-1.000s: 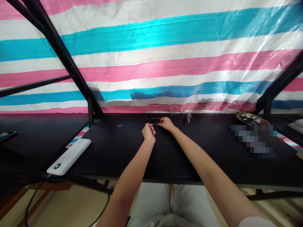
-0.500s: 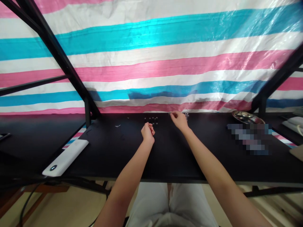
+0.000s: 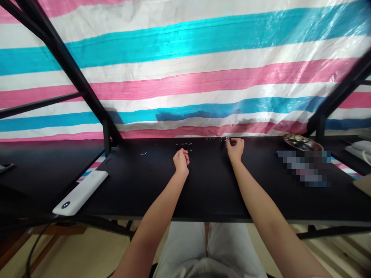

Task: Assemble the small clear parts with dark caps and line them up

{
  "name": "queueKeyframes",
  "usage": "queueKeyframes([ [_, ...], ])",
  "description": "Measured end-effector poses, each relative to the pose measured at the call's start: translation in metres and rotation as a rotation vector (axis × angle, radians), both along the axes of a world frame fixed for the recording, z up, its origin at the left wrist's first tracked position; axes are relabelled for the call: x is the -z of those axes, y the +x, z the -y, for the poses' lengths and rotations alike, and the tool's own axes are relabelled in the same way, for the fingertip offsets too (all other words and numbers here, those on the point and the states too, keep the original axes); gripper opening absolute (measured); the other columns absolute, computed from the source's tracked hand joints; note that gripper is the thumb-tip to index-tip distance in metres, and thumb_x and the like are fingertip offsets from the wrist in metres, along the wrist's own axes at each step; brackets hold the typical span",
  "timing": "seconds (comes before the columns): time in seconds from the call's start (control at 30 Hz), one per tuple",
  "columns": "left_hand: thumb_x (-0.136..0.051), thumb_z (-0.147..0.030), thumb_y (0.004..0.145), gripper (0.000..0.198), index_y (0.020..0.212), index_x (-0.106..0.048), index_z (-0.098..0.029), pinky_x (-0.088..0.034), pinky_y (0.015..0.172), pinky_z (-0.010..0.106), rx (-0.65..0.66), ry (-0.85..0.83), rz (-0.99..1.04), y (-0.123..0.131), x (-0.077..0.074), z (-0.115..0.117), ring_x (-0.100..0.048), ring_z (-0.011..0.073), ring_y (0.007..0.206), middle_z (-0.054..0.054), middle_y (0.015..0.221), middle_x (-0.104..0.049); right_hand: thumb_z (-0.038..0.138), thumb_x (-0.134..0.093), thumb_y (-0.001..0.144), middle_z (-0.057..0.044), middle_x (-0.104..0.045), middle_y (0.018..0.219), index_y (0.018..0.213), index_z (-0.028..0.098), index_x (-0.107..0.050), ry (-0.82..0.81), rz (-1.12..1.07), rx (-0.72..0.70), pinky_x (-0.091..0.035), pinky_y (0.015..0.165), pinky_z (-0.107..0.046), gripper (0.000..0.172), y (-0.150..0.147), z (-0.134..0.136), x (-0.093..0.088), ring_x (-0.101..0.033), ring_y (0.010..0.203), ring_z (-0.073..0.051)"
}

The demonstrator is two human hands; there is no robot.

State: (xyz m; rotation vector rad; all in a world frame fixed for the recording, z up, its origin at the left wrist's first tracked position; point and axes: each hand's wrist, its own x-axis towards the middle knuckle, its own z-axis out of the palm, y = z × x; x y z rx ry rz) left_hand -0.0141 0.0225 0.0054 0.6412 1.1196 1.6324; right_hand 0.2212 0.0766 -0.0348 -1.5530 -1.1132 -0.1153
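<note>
My left hand (image 3: 181, 160) is closed, fingers curled together, at the near edge of a cluster of small dark parts with shiny round tops (image 3: 182, 145). Whatever it holds is hidden by the fingers. Farther right, my right hand (image 3: 235, 148) reaches to the back of the black table (image 3: 203, 185). Its thumb and forefinger come together at a small pile of metal pieces (image 3: 223, 139), too small to name. Between the two hands, along the back edge, stands a row of several tiny screw-like pieces (image 3: 210, 138).
A white oblong device (image 3: 81, 193) lies at the left, with a thin bent white piece (image 3: 143, 153) beyond it. At the right are a shiny metal dish (image 3: 303, 143) and a blurred-out item (image 3: 304, 168). Black frame bars (image 3: 69, 69) and a striped sheet (image 3: 197, 85) rise behind.
My right hand has moved right from the row of tiny pieces to the small metal pile, uncovering the row. My left hand has stayed almost in place.
</note>
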Motion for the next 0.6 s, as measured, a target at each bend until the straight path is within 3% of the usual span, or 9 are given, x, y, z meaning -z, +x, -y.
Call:
queueKeyframes([
  [0.27, -0.049, -0.027, 0.075, 0.021, 0.057, -0.048, -0.015, -0.017, 0.032, 0.017, 0.009, 0.017, -0.034, 0.0025, -0.0039, 0.0036, -0.029, 0.0038, 0.027, -0.006, 0.037, -0.038, 0.036, -0.051, 0.076, -0.009, -0.057, 0.086, 0.077, 0.014, -0.059, -0.051, -0.016, -0.042, -0.041, 0.076, -0.033, 0.023, 0.0009, -0.0043, 0.0008, -0.050, 0.072, -0.017],
  [0.4, -0.050, -0.028, 0.075, 0.023, 0.057, -0.049, -0.015, -0.018, 0.031, 0.017, 0.012, 0.037, -0.045, 0.0025, -0.0030, 0.0037, -0.029, 0.0035, 0.027, -0.006, 0.037, -0.038, 0.038, -0.043, 0.082, -0.008, -0.062, 0.082, 0.087, 0.015, -0.058, -0.058, 0.001, -0.090, -0.041, 0.076, -0.033, 0.028, -0.0019, -0.0010, 0.0016, -0.054, 0.076, -0.019],
  [0.6, -0.052, -0.030, 0.076, 0.025, 0.057, -0.050, -0.015, -0.018, 0.031, 0.017, 0.021, 0.051, -0.055, 0.0026, -0.0003, 0.0033, -0.030, 0.0035, 0.028, -0.005, 0.038, -0.039, 0.032, -0.036, 0.085, -0.012, -0.061, 0.093, 0.096, 0.014, -0.057, -0.071, 0.118, -0.166, -0.042, 0.077, -0.032, 0.029, -0.0076, 0.0006, 0.0030, -0.055, 0.084, -0.020],
])
